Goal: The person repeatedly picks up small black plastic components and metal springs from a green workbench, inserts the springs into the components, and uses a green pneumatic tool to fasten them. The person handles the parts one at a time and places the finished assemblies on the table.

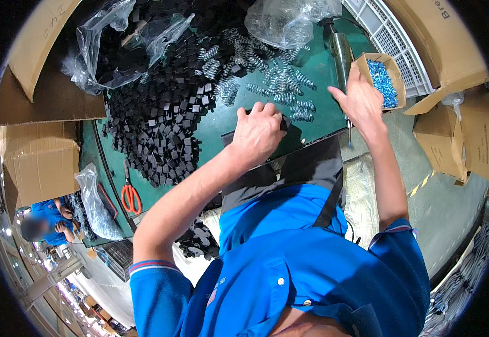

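My left hand (257,133) is closed over a black plastic part (229,136) at the front edge of the green table (213,121). Most of that part is hidden beneath the fingers and palm. My right hand (363,101) has its thumb spread from its extended fingers, and nothing shows in it. It is beside a small carton of blue screws (384,84). The thumb is at the shaft of a power screwdriver (341,53), whose tip points toward me. Several metal coil springs (284,84) lie between the two hands, farther back.
A big heap of small black blocks (157,129) covers the table's left half. Orange-handled scissors (130,194) lie at its left edge. Clear plastic bags (281,22), a white crate (393,42) and cardboard boxes (39,163) surround the table. Another person (50,222) works at far left.
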Motion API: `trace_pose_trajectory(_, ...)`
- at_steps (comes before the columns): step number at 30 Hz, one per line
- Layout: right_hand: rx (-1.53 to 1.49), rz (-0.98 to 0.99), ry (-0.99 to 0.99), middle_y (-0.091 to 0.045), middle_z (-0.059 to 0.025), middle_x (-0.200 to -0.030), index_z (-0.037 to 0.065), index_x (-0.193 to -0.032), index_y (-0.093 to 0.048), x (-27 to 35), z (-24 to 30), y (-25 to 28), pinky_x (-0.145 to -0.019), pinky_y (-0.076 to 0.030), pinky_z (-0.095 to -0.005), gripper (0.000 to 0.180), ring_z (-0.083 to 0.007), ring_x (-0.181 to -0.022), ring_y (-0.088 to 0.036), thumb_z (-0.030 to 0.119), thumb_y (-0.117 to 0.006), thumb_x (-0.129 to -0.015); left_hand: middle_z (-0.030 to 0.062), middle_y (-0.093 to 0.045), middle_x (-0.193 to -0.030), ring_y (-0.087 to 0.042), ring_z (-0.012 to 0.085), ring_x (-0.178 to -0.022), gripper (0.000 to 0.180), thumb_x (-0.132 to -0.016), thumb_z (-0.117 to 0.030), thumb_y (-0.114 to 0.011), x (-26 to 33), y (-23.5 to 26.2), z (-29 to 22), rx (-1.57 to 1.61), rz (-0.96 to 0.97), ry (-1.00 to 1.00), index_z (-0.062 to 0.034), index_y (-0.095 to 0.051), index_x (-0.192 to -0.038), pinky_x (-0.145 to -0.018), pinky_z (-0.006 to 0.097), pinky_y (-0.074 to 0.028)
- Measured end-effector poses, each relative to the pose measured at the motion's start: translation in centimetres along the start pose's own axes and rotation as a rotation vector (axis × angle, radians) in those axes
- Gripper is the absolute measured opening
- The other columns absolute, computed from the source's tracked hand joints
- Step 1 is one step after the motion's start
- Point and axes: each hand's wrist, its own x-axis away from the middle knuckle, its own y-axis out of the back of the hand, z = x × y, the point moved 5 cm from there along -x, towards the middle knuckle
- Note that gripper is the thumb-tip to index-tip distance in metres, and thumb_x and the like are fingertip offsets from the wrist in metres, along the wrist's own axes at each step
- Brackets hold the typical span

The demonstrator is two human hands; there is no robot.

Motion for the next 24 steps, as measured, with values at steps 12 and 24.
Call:
trace_pose_trajectory(12, -1.439, -0.083, -0.059, -0.062, -0.0009, -0.091, -0.002, -0.116, -0.060, 0.3, 1.8, 3.2, -0.068, -0.046, -0.0229, 0.042, -0.0077, -0.077, -0.056, 0.007, -0.076, -0.078, 0.0067, -0.056, -0.103, -0.053, 0.0260, -0.104, 0.035, -0.079, -0.027, -0.073, 0.9, -1.4, 0.0, 0.050, -0.236, 0.008, -0.0068, -0.065, -0.107, -0.087, 0.050, -0.037)
trace_pose_trajectory(24, -2.156, -0.045, 0.200, -0.059, -0.0139, -0.104, -0.006, -0.133, -0.047, -1.1, 7.0, 5.7, -0.081, -0.052, -0.0387, 0.062, -0.0236, -0.090, -0.060, 0.006, -0.068, -0.076, 0.0050, -0.057, -0.105, -0.053, 0.0239, -0.107, 0.039, -0.081, -0.028, -0.073, 0.5, -1.1, -0.2, 0.039, -0.141, 0.035, -0.0087, -0.065, -0.114, -0.091, 0.050, -0.036)
